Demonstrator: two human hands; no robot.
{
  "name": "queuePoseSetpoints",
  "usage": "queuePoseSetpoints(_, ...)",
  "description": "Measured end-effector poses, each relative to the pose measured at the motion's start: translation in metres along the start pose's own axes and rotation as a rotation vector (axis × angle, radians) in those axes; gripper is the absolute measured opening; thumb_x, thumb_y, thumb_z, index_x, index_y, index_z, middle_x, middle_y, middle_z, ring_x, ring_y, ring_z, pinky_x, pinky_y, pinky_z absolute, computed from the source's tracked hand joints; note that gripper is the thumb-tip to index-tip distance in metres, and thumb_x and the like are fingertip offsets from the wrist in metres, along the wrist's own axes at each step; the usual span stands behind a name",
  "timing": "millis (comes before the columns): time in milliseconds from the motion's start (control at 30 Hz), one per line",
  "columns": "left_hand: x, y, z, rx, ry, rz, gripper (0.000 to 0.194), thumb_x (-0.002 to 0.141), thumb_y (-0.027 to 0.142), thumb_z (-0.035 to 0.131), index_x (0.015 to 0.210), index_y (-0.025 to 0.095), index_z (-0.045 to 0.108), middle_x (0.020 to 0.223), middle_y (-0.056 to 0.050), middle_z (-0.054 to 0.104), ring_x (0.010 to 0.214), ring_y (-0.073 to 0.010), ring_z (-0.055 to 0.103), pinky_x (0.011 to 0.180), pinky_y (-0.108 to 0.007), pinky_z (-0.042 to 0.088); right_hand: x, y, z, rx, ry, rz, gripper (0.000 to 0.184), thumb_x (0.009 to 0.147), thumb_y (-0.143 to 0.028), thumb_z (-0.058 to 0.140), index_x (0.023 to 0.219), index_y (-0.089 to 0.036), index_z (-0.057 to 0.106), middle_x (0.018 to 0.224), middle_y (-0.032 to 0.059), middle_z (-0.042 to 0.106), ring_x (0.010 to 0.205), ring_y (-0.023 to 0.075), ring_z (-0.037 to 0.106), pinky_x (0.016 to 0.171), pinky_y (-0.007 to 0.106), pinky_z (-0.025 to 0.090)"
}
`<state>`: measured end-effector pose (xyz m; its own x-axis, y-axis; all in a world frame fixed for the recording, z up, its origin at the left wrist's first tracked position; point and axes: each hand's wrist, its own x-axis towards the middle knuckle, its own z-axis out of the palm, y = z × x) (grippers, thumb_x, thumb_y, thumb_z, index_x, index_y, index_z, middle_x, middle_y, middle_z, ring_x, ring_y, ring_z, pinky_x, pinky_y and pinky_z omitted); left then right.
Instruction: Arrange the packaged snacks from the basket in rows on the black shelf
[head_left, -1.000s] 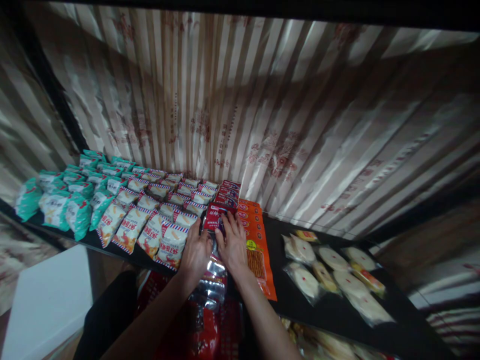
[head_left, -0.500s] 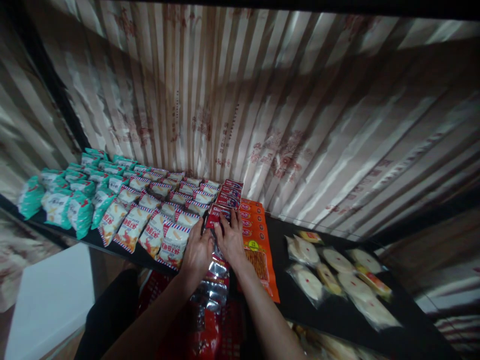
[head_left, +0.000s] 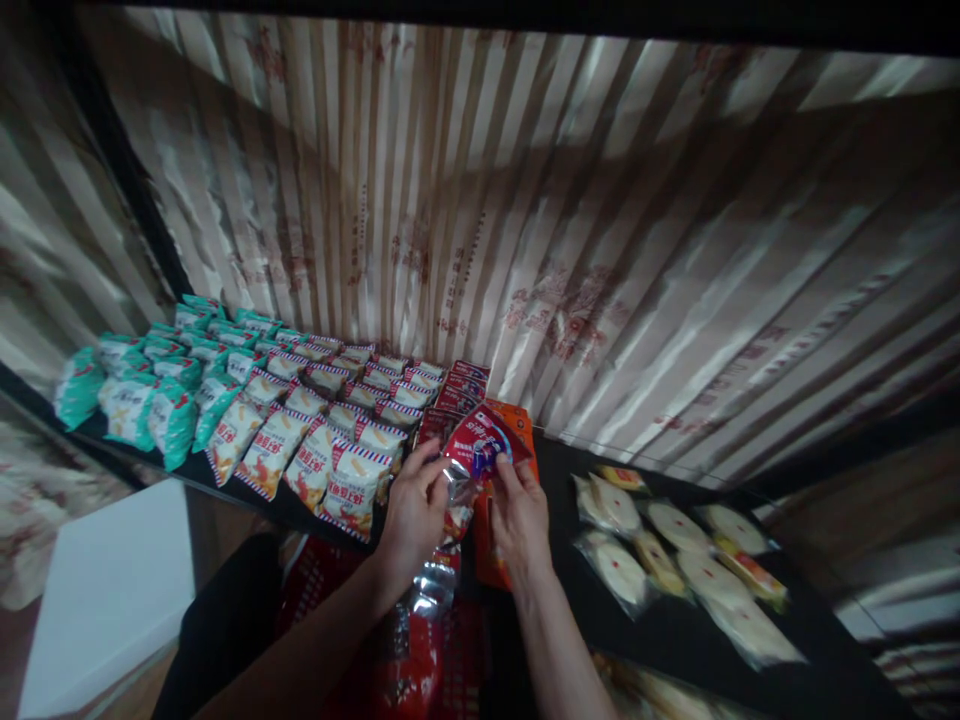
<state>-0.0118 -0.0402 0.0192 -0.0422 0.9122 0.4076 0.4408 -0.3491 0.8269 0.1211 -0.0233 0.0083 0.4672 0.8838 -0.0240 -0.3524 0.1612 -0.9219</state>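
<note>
A dark red and purple snack packet (head_left: 478, 438) with a silvery lower part is held up, tilted, above the shelf. My right hand (head_left: 521, 512) pinches its right side between thumb and fingers. With its fingers curled, my left hand (head_left: 414, 512) grips the packet's lower left edge. Behind it, more dark red packets (head_left: 461, 385) lie in an overlapping row. Orange packets (head_left: 491, 545) are partly hidden behind my right hand and the held packet. Just left of my left hand stand rows of white snack bags (head_left: 349, 485) with striped edges.
Teal snack bags (head_left: 172, 415) fill the left end of the black shelf (head_left: 559, 490). Clear-wrapped round pale items (head_left: 619, 565) lie to the right. Below are a red basket (head_left: 319, 570) with red packets and a white box (head_left: 112, 590). A striped curtain (head_left: 420, 200) hangs behind.
Both hands were laid on the row of dark red packets. Now they hold one packet raised and turned, and my right hand has shifted right, over the orange packets.
</note>
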Motion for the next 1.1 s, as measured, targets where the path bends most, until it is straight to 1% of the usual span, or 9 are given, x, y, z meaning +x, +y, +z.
queuePoseSetpoints(100, -0.002, 0.013, 0.007, -0.218, -0.072, -0.124, 0.025, 0.079, 0.008, 0.049, 0.092, 0.016, 0.069, 0.121, -0.009, 0.060, 0.105, -0.0176, 0.060, 0.091, -0.032, 0.051, -0.011, -0.011, -0.022, 0.147, -0.008, 0.219, 0.033, 0.054, -0.034, 0.082, 0.078, -0.019, 0.064, 0.074, -0.0012, 0.069, 0.065, 0.0125, 0.064, 0.062, 0.022, 0.053)
queuePoseSetpoints(233, -0.009, 0.020, 0.018, -0.494, -0.173, -0.252, 0.020, 0.079, 0.010, 0.050, 0.089, 0.014, 0.068, 0.121, -0.010, 0.059, 0.094, -0.0151, 0.065, 0.082, -0.027, 0.054, -0.030, -0.021, -0.046, 0.161, -0.077, 0.356, 0.039, 0.051, -0.029, 0.085, 0.084, -0.022, 0.064, 0.074, -0.0036, 0.069, 0.061, 0.0114, 0.063, 0.055, 0.020, 0.052)
queuePoseSetpoints(300, -0.015, 0.021, 0.021, -0.528, -0.235, -0.275, 0.019, 0.081, 0.013, 0.050, 0.089, 0.013, 0.067, 0.120, -0.011, 0.060, 0.088, -0.0146, 0.066, 0.078, -0.026, 0.055, -0.040, -0.020, -0.054, 0.137, -0.109, 0.403, 0.039, 0.053, -0.029, 0.084, 0.086, -0.022, 0.063, 0.073, -0.0035, 0.069, 0.059, 0.0108, 0.063, 0.050, 0.018, 0.050)
queuePoseSetpoints(367, -0.020, 0.022, 0.019, -0.431, -0.273, -0.228, 0.022, 0.083, 0.018, 0.048, 0.097, 0.014, 0.066, 0.117, -0.010, 0.062, 0.091, -0.0155, 0.065, 0.081, -0.028, 0.054, -0.047, -0.017, -0.062, 0.133, -0.062, 0.413, 0.035, 0.053, -0.030, 0.084, 0.079, -0.020, 0.062, 0.064, -0.0053, 0.066, 0.052, 0.0086, 0.060, 0.044, 0.015, 0.047)
queuePoseSetpoints(433, -0.022, 0.021, 0.014, -0.218, -0.269, -0.095, 0.030, 0.087, 0.022, 0.043, 0.111, 0.016, 0.062, 0.118, -0.009, 0.063, 0.104, -0.0182, 0.060, 0.093, -0.034, 0.049, -0.052, -0.013, -0.070, 0.156, 0.043, 0.402, 0.034, 0.051, -0.029, 0.084, 0.074, -0.020, 0.060, 0.057, -0.0074, 0.063, 0.045, 0.0071, 0.056, 0.040, 0.015, 0.045)
queuePoseSetpoints(567, -0.013, 0.011, 0.002, 0.354, -0.197, 0.228, 0.037, 0.090, 0.026, 0.039, 0.122, 0.016, 0.055, 0.140, -0.010, 0.044, 0.136, -0.0276, 0.026, 0.110, -0.051, 0.025, -0.053, -0.014, -0.085, 0.214, 0.227, 0.410, 0.033, 0.051, -0.028, 0.082, 0.071, -0.020, 0.056, 0.054, -0.0072, 0.063, 0.042, 0.0099, 0.058, 0.038, 0.018, 0.047)
queuePoseSetpoints(667, -0.003, -0.003, 0.003, 0.631, -0.180, 0.299, 0.041, 0.088, 0.035, 0.045, 0.124, 0.018, 0.055, 0.146, -0.011, 0.034, 0.139, -0.0323, 0.015, 0.110, -0.055, 0.019, -0.052, -0.019, -0.092, 0.204, 0.257, 0.439, 0.031, 0.054, -0.029, 0.079, 0.066, -0.020, 0.052, 0.049, -0.0070, 0.061, 0.037, 0.0106, 0.056, 0.034, 0.019, 0.044)
queuePoseSetpoints(833, -0.004, -0.022, 0.010, 0.766, -0.216, 0.330, 0.047, 0.088, 0.047, 0.044, 0.128, 0.023, 0.052, 0.143, -0.011, 0.039, 0.139, -0.0317, 0.016, 0.110, -0.054, 0.017, -0.056, -0.017, -0.091, 0.178, 0.223, 0.496, 0.028, 0.059, -0.032, 0.076, 0.064, -0.020, 0.052, 0.051, -0.0036, 0.063, 0.036, 0.0114, 0.054, 0.031, 0.019, 0.040)
queuePoseSetpoints(1100, -0.023, -0.024, 0.007, 0.774, -0.200, 0.338, 0.048, 0.087, 0.044, 0.047, 0.129, 0.021, 0.050, 0.140, -0.014, 0.042, 0.137, -0.0327, 0.022, 0.109, -0.054, 0.020, -0.057, -0.002, -0.089, 0.166, 0.191, 0.461, 0.034, 0.054, -0.036, 0.078, 0.068, -0.020, 0.052, 0.050, -0.0051, 0.060, 0.037, 0.0121, 0.054, 0.031, 0.020, 0.040)
